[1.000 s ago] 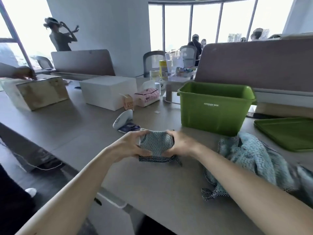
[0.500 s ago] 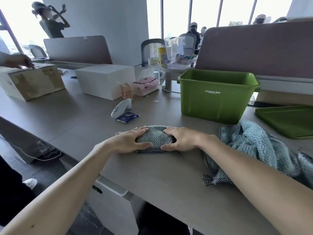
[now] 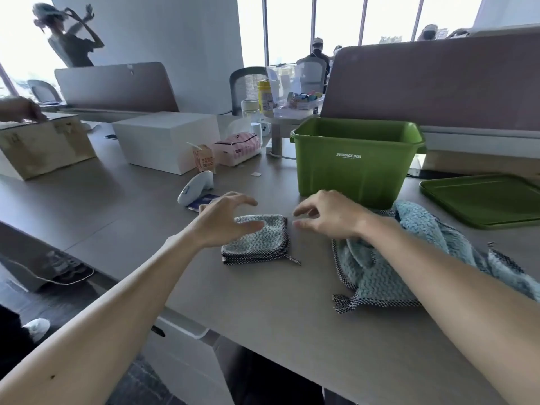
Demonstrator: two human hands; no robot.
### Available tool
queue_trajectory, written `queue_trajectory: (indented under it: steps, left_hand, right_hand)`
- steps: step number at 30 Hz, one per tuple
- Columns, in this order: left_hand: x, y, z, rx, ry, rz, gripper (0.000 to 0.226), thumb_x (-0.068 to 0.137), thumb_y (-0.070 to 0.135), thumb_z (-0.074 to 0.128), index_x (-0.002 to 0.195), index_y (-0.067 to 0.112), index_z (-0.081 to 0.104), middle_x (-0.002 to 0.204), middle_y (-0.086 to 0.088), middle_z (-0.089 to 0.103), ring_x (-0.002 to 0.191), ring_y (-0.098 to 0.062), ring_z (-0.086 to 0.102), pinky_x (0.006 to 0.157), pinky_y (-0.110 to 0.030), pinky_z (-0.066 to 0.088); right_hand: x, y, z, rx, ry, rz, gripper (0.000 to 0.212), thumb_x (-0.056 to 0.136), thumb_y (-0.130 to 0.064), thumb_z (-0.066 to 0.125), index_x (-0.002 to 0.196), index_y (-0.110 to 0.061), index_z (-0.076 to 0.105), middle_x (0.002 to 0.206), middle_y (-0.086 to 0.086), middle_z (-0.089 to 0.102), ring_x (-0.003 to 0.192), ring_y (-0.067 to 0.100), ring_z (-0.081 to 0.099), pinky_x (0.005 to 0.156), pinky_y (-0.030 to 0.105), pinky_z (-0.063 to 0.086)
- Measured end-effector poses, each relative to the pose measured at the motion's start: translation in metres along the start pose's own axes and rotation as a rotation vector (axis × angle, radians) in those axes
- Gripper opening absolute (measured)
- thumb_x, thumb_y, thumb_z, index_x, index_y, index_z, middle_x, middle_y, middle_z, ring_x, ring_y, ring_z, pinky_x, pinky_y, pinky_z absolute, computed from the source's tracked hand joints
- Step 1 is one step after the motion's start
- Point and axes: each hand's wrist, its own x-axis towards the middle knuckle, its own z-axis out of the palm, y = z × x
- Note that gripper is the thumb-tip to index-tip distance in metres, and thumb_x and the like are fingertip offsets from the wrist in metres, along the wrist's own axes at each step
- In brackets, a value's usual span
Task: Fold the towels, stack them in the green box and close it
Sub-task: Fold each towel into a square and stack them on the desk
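A: What stands on the grey surface (image 3: 117, 206)?
B: A white box (image 3: 166, 141); left of it a cardboard box (image 3: 43, 147); before its right corner a small carton with straw (image 3: 204, 160); beside that a pink tissue pack (image 3: 238, 146); nearer lies a white handheld device (image 3: 195, 187).

The person's left forearm (image 3: 111, 311) and right forearm (image 3: 438, 287) are bare from the wrist to the edge of the view, long and slender, with no sleeve showing. The left hand (image 3: 225, 220) and right hand (image 3: 330, 214) are bare too. A small dark mole (image 3: 52, 377) sits on the left forearm near the elbow. Under the desk edge, the lap shows dark grey trousers (image 3: 263, 375).
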Motion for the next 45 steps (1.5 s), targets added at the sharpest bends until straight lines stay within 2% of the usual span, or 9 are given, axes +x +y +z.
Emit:
queue_trajectory:
  steps: [6, 14, 17, 22, 25, 31, 37, 41, 45]
  left_hand:
    - [0.042, 0.08, 0.03, -0.225, 0.031, 0.144, 0.024, 0.081, 0.05, 0.073, 0.091, 0.029, 0.074, 0.096, 0.015, 0.072, 0.08, 0.002, 0.066, 0.073, -0.022, 0.054]
    - [0.091, 0.185, 0.096, -0.252, -0.235, 0.17, 0.067, 0.088, 0.069, 0.05, 0.08, 0.006, 0.072, 0.069, -0.005, 0.072, 0.047, -0.007, 0.054, 0.057, -0.027, 0.049]
    - [0.108, 0.213, 0.114, -0.275, -0.307, 0.054, 0.082, 0.081, 0.079, 0.048, 0.083, 0.0, 0.068, 0.074, -0.01, 0.071, 0.06, -0.017, 0.063, 0.07, -0.033, 0.056]
    - [0.132, 0.227, 0.137, -0.348, -0.353, 0.089, 0.049, 0.075, 0.047, 0.08, 0.109, 0.012, 0.07, 0.106, -0.001, 0.071, 0.096, -0.02, 0.067, 0.09, -0.042, 0.056]
    - [0.139, 0.231, 0.128, -0.524, -0.324, 0.104, 0.024, 0.081, 0.018, 0.079, 0.102, 0.016, 0.067, 0.1, -0.006, 0.073, 0.096, -0.027, 0.07, 0.084, -0.047, 0.059]
    - [0.142, 0.226, 0.103, -0.693, -0.444, 0.33, 0.053, 0.088, 0.002, 0.069, 0.127, 0.032, 0.052, 0.096, -0.016, 0.066, 0.078, -0.023, 0.069, 0.062, -0.033, 0.059]
    - [0.139, 0.23, 0.097, -0.568, -0.25, 0.448, 0.016, 0.078, 0.015, 0.083, 0.087, 0.019, 0.069, 0.072, -0.001, 0.065, 0.062, -0.011, 0.059, 0.061, -0.031, 0.053]
    - [0.137, 0.235, 0.092, -0.477, -0.082, 0.49, 0.019, 0.074, 0.026, 0.085, 0.078, 0.019, 0.068, 0.078, 0.001, 0.07, 0.067, -0.009, 0.058, 0.068, -0.036, 0.052]
    - [0.133, 0.236, 0.083, -0.41, 0.056, 0.55, 0.021, 0.073, 0.033, 0.083, 0.073, 0.03, 0.062, 0.1, 0.012, 0.057, 0.091, -0.005, 0.055, 0.082, -0.018, 0.043]
  right_hand:
    - [-0.052, 0.052, -0.062, 0.052, 0.366, 0.232, 0.013, 0.088, -0.026, 0.07, 0.09, -0.017, 0.079, 0.082, -0.005, 0.075, 0.077, 0.007, 0.067, 0.073, 0.022, 0.049]
    - [-0.116, 0.136, -0.088, 0.04, 0.238, 0.639, 0.017, 0.094, -0.032, 0.064, 0.099, -0.019, 0.074, 0.088, 0.003, 0.077, 0.074, 0.02, 0.074, 0.075, 0.036, 0.058]
    - [-0.122, 0.153, -0.085, 0.132, 0.122, 0.709, 0.035, 0.09, -0.041, 0.069, 0.118, -0.02, 0.067, 0.1, 0.003, 0.075, 0.072, 0.017, 0.075, 0.064, 0.029, 0.058]
    - [-0.121, 0.163, -0.078, 0.192, 0.081, 0.649, 0.052, 0.077, -0.042, 0.082, 0.12, -0.018, 0.065, 0.09, -0.005, 0.069, 0.071, 0.017, 0.069, 0.058, 0.027, 0.051]
    - [-0.121, 0.165, -0.087, 0.215, 0.162, 0.598, 0.049, 0.075, -0.033, 0.084, 0.118, -0.02, 0.064, 0.085, -0.011, 0.06, 0.068, 0.006, 0.058, 0.06, 0.026, 0.046]
    - [-0.122, 0.167, -0.1, 0.286, 0.312, 0.47, 0.035, 0.081, -0.027, 0.081, 0.112, -0.02, 0.067, 0.09, -0.003, 0.066, 0.082, 0.016, 0.061, 0.073, 0.028, 0.046]
    - [-0.123, 0.16, -0.103, 0.25, 0.362, 0.311, 0.028, 0.081, -0.035, 0.079, 0.101, -0.021, 0.067, 0.093, 0.001, 0.067, 0.085, 0.014, 0.062, 0.078, 0.029, 0.049]
    - [-0.121, 0.153, -0.103, 0.13, 0.228, 0.301, 0.021, 0.083, -0.043, 0.075, 0.094, -0.027, 0.07, 0.091, -0.006, 0.07, 0.083, 0.009, 0.064, 0.075, 0.026, 0.048]
    - [-0.126, 0.152, -0.106, 0.12, 0.2, 0.289, 0.02, 0.09, -0.033, 0.071, 0.076, -0.02, 0.064, 0.076, 0.0, 0.065, 0.067, 0.011, 0.055, 0.065, 0.029, 0.04]
